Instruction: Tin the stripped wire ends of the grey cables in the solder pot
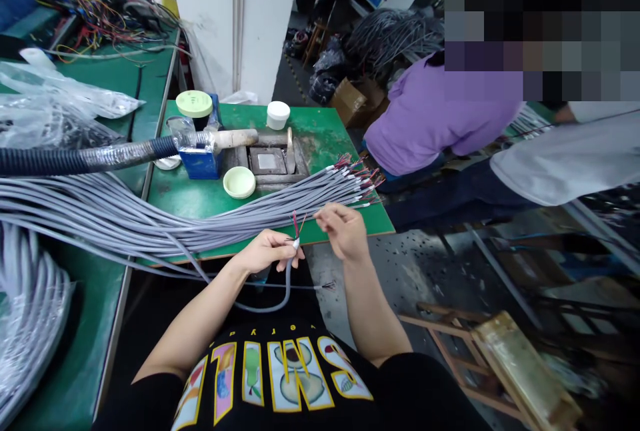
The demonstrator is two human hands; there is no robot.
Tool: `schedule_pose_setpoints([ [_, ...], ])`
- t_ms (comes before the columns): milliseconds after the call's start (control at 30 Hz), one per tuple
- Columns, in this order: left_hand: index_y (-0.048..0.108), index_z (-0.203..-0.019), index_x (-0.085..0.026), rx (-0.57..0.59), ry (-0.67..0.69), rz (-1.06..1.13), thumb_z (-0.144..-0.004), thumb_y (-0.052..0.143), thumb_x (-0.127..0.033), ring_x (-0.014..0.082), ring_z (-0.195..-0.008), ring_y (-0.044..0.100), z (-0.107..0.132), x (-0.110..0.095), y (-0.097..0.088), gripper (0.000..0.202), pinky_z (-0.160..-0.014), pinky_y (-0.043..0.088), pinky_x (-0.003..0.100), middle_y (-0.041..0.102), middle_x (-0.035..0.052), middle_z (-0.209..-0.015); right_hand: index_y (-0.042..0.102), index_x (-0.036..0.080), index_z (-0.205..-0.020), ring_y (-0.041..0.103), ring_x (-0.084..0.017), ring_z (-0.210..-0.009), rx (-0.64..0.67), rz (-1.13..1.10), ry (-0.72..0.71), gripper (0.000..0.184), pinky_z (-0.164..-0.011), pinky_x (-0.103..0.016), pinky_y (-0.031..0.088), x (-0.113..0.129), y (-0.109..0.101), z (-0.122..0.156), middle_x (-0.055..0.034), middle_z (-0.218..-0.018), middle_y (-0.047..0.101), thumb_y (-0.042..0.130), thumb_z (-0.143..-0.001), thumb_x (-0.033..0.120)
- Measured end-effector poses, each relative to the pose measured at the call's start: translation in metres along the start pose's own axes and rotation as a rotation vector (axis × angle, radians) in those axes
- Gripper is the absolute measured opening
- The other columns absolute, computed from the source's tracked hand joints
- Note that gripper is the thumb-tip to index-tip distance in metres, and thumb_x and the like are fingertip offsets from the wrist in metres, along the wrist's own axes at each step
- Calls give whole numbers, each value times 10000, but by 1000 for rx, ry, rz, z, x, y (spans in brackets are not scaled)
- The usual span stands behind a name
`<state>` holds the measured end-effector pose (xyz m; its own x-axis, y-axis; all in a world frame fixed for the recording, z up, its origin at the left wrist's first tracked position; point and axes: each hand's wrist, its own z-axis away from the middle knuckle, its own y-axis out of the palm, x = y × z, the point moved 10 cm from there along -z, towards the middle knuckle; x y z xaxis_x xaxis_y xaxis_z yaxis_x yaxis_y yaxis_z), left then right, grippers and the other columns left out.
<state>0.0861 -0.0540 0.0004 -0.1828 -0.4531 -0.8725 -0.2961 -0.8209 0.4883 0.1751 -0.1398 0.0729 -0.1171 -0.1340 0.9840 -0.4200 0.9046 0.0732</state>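
Observation:
My left hand (269,250) grips a grey cable (288,284) just below its stripped end, where a white band shows. Thin red, dark and orange-brown wires (295,224) fan upward out of that end. Beside them, to the right, my right hand (345,228) is raised with thumb and fingers pinched together; whatever may be between the fingertips is too small to make out. A thick bundle of grey cables (240,218) lies across the green table behind both hands, its stripped ends (357,178) pointing right. Another cable end (327,286) hangs below my hands.
A blue box (200,163) with a hose (100,156) stands behind the bundle, near a metal-framed station (267,160), a pale round dish (239,182) and a white tub (278,114). Coiled cable (35,324) lies at left. People in purple (445,108) and grey (565,158) tops are at right.

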Motion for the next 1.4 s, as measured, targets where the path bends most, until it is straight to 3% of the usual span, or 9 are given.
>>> schedule_pose_setpoints([
  [100, 700, -781, -81, -39, -7, -50, -687, 751, -482, 49, -407, 473, -1, -1, -2, 416, -409, 348, 171, 647, 51, -615, 694, 199, -696, 507, -120, -595, 53, 338, -114, 136, -566, -266, 385, 16, 18, 15, 2, -643, 605, 660, -776, 304],
  [233, 690, -764, -86, -62, -43, -93, -654, 769, -491, 53, -424, 479, -1, 0, 1, 427, -421, 364, 170, 648, 44, -606, 655, 194, -654, 514, -123, -614, -4, 444, -203, 154, -602, -272, 394, 28, 28, 23, 8, -625, 577, 632, -794, 253],
  [500, 684, -765, -86, -76, -33, -167, -680, 746, -487, 55, -438, 482, -1, 1, -2, 415, -432, 355, 172, 651, 49, -622, 452, 197, -502, 271, -74, -416, -110, -185, -68, 273, -441, -238, 266, 10, 3, -2, 68, -450, 279, 575, -732, 277],
  [700, 665, -744, -94, -150, -24, -189, -676, 732, -516, 59, -443, 476, -4, 3, -12, 432, -447, 354, 183, 647, 45, -627, 675, 184, -646, 505, -116, -554, 192, 395, -65, 150, -523, -253, 384, 13, 22, 6, -2, -591, 591, 651, -744, 294],
  [900, 634, -656, -101, -182, 37, -247, -701, 718, -488, 56, -489, 437, -4, -4, -8, 398, -502, 333, 191, 604, 15, -574, 648, 186, -588, 483, -107, -547, 189, 640, -219, 196, -550, -254, 383, 32, 43, 13, 1, -569, 567, 629, -775, 243],
  [967, 646, -676, -99, -190, 60, -256, -711, 712, -484, 62, -505, 442, -2, -8, -9, 393, -514, 327, 198, 607, 18, -581, 653, 185, -570, 470, -103, -517, 148, 535, -169, 217, -522, -251, 369, 25, 35, 6, 7, -535, 549, 619, -776, 245],
  [1133, 648, -689, -100, -194, 47, -201, -671, 734, -512, 82, -513, 477, 0, -8, -13, 422, -516, 342, 210, 624, 39, -593, 676, 184, -577, 411, -96, -455, -180, 220, -122, 242, -452, -242, 306, 16, -21, -9, 23, -467, 483, 588, -785, 269],
  [1300, 644, -676, -102, -261, 61, -179, -663, 737, -514, 69, -495, 431, -1, -6, -21, 422, -506, 314, 207, 609, 31, -577, 718, 193, -690, 539, -122, -587, 268, 515, -120, 96, -561, -252, 409, 19, 24, -2, 1, -614, 616, 686, -740, 268],
  [1400, 650, -659, -101, -258, 74, -204, -678, 735, -484, 69, -504, 424, -1, -8, -19, 393, -516, 305, 208, 593, 21, -565, 684, 192, -659, 544, -121, -602, 288, 599, -184, 113, -589, -258, 420, 26, 41, 5, -1, -639, 625, 691, -747, 261],
])
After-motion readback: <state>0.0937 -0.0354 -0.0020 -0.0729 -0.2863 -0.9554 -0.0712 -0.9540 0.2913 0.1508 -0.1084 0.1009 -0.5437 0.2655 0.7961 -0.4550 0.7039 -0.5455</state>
